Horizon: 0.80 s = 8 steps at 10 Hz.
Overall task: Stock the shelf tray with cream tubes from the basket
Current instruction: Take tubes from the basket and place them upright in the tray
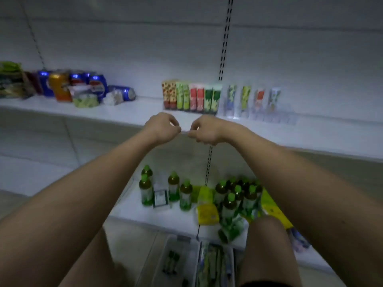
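My left hand point(162, 126) and my right hand point(204, 131) hang side by side in front of the upper shelf's front edge point(132, 121), fingers loosely curled, holding nothing. Behind them on that shelf stands a packed row of cream tubes point(190, 96) in red, green and pink. To its right a clear shelf tray point(269, 117) holds several upright tubes point(245, 98) spaced apart. At the bottom of the view the basket point(172, 264) lies on the floor, with more tubes point(209, 264) in its right half.
Soda cans point(97, 84) and snack packs point(10, 79) crowd the upper shelf's left end. On the lower shelf stand green-capped bottles point(230, 195), a small box point(160, 197) and yellow packets point(207, 214). A knee point(265, 245) shows at the lower right.
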Tool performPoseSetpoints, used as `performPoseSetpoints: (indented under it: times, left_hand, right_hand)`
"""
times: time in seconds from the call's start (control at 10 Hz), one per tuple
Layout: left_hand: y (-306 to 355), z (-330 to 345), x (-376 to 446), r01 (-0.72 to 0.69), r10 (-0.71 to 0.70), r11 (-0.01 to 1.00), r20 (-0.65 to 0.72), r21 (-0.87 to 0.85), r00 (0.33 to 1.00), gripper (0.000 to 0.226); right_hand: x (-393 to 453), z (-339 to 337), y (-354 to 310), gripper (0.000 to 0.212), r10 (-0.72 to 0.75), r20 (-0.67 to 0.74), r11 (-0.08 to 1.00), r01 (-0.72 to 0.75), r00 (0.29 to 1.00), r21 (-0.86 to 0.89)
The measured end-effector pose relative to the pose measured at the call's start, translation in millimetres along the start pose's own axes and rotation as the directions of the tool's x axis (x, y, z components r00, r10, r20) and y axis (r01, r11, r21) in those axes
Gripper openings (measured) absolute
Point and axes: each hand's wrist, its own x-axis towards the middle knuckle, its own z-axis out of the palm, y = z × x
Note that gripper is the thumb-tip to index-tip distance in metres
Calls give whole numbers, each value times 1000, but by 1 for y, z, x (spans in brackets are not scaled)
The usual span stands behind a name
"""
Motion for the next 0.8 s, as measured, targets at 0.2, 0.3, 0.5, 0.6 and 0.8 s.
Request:
performPoseSetpoints:
  times: [0.2, 0.3, 0.5, 0.6, 0.8]
  left_hand:
    - [-89, 75, -63, 255, -238, 958, 129, -135, 963, 11]
    - [-130, 121, -87, 356, -331, 929, 210, -95, 920, 15]
    - [-184, 204, -104, 499, -472, 866, 381, 32, 795, 25]
    - [-211, 254, -112, 548, -520, 832, 459, 85, 720, 26]
    - [-260, 354, -154, 637, -592, 753, 596, 167, 543, 29]
  right_hand:
    - [-10, 108, 13, 29, 42, 177, 989, -65, 983, 132]
    - [-7, 167, 31, 24, 85, 296, 986, -122, 952, 111]
    - [8, 266, 67, 27, 186, 491, 927, -318, 851, 200]
    - [14, 323, 85, 18, 284, 519, 900, -411, 806, 146]
    - [12, 446, 141, 12, 390, 639, 817, -569, 663, 92]
